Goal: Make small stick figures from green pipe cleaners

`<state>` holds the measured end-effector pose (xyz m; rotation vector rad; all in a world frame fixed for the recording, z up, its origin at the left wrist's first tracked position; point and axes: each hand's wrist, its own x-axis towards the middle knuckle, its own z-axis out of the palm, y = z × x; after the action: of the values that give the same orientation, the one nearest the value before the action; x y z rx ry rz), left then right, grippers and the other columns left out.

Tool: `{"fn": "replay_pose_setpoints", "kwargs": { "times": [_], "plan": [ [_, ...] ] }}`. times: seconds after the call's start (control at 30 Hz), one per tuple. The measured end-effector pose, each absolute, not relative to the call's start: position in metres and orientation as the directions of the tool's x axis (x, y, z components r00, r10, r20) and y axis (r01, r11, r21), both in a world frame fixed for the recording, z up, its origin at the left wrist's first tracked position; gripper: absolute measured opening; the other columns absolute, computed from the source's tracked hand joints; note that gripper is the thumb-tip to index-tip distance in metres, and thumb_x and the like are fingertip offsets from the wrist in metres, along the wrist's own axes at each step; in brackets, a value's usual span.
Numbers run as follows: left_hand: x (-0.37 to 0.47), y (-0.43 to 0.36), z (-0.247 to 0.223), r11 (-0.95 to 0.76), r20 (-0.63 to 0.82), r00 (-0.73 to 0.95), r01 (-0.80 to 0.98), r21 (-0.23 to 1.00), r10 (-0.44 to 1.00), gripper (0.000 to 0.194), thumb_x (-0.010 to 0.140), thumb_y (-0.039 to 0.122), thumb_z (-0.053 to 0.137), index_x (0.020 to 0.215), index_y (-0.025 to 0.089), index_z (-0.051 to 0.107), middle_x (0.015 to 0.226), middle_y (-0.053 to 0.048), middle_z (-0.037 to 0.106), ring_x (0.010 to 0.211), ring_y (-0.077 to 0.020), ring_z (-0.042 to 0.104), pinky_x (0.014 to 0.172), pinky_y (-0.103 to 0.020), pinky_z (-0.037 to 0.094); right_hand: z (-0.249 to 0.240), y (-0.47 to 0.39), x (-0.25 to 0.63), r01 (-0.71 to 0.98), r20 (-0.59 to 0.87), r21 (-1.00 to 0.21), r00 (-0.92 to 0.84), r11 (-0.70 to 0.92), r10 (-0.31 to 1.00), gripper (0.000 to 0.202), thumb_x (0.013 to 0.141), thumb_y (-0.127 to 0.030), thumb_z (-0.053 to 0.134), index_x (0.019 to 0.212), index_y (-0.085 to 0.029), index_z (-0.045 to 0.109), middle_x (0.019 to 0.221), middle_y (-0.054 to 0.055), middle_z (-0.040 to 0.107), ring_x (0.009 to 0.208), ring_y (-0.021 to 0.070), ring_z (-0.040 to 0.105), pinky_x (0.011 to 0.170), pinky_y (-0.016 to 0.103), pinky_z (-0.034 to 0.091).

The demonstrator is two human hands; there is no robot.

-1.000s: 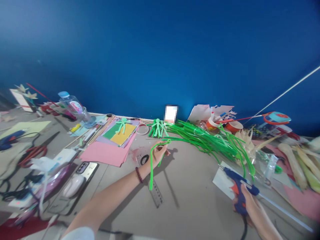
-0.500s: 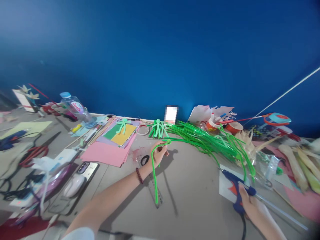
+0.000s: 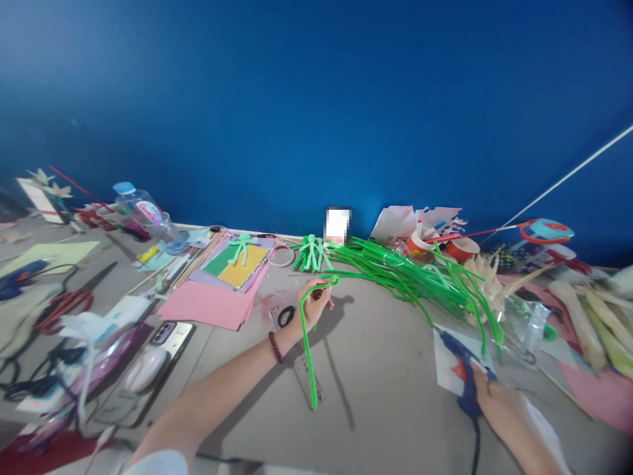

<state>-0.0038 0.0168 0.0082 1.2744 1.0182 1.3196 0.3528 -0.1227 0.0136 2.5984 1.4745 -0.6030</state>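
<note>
Over the middle of the grey table, my left hand point(image 3: 312, 305) pinches a bent green pipe cleaner point(image 3: 307, 349) with a small coiled knob at one end. Its long tail hangs down past my wrist. At the lower right, my right hand point(image 3: 487, 399) is wrapped round a blue glue gun point(image 3: 467, 376), whose nozzle points up and left above a white sheet of paper point(image 3: 446, 361). Behind my left hand stand small green pipe-cleaner figures point(image 3: 311, 254). A large bundle of green pipe cleaners point(image 3: 400, 270) lies to their right.
Left of my arm are pink paper sheets point(image 3: 210, 305), a phone point(image 3: 131, 376) with a white mouse point(image 3: 144, 369) on it, and a plastic bottle point(image 3: 143, 208). Red scissors point(image 3: 64, 310) lie further left. Paper cups point(image 3: 462, 249) and dried husks point(image 3: 576, 323) stand at the right.
My right hand has turned the glue gun, and its nozzle now points more upward. My left hand keeps its pinch, with the pipe cleaner's tail shifted slightly right.
</note>
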Motion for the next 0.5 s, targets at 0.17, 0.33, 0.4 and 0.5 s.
{"fn": "replay_pose_setpoints", "kwargs": {
  "times": [0.17, 0.33, 0.4, 0.5],
  "plan": [
    [-0.004, 0.016, 0.009, -0.139, 0.144, 0.061, -0.087, 0.987, 0.988, 0.027, 0.079, 0.041, 0.062, 0.092, 0.017, 0.057, 0.054, 0.004, 0.058, 0.050, -0.0124, 0.058, 0.052, -0.024, 0.046, 0.028, -0.122, 0.339, 0.798, -0.442, -0.152, 0.473, -0.583, 0.762, 0.063, 0.082, -0.069, 0.030, 0.050, -0.024, 0.061, 0.059, 0.012, 0.067, 0.068, 0.0305, 0.067, 0.066, 0.038, 0.048],
    [-0.004, 0.016, 0.010, -0.151, 0.155, 0.056, -0.075, 0.986, 0.986, 0.027, 0.079, 0.042, 0.062, 0.090, 0.017, 0.058, 0.054, 0.004, 0.058, 0.049, -0.0122, 0.058, 0.052, -0.024, 0.046, 0.025, -0.119, 0.321, 0.813, -0.425, -0.248, 0.397, -0.526, 0.814, 0.056, 0.084, -0.062, 0.033, 0.048, -0.024, 0.054, 0.049, 0.007, 0.062, 0.058, 0.0260, 0.064, 0.061, 0.032, 0.046],
    [-0.004, 0.017, 0.009, -0.156, 0.160, 0.057, -0.078, 0.985, 0.985, 0.028, 0.079, 0.042, 0.062, 0.091, 0.017, 0.058, 0.054, 0.004, 0.059, 0.049, -0.0124, 0.058, 0.052, -0.024, 0.046, 0.024, -0.117, 0.311, 0.821, -0.393, -0.292, 0.364, -0.490, 0.844, 0.054, 0.084, -0.059, 0.034, 0.048, -0.023, 0.052, 0.045, 0.005, 0.059, 0.055, 0.0245, 0.063, 0.059, 0.031, 0.045],
    [-0.004, 0.018, 0.007, -0.154, 0.159, 0.055, -0.085, 0.984, 0.986, 0.029, 0.079, 0.041, 0.062, 0.093, 0.017, 0.058, 0.054, 0.004, 0.058, 0.049, -0.0125, 0.058, 0.052, -0.024, 0.046, 0.024, -0.119, 0.303, 0.817, -0.334, -0.344, 0.354, -0.462, 0.874, 0.053, 0.084, -0.060, 0.034, 0.050, -0.024, 0.053, 0.043, 0.004, 0.057, 0.053, 0.0234, 0.062, 0.055, 0.028, 0.044]
  ]
}}
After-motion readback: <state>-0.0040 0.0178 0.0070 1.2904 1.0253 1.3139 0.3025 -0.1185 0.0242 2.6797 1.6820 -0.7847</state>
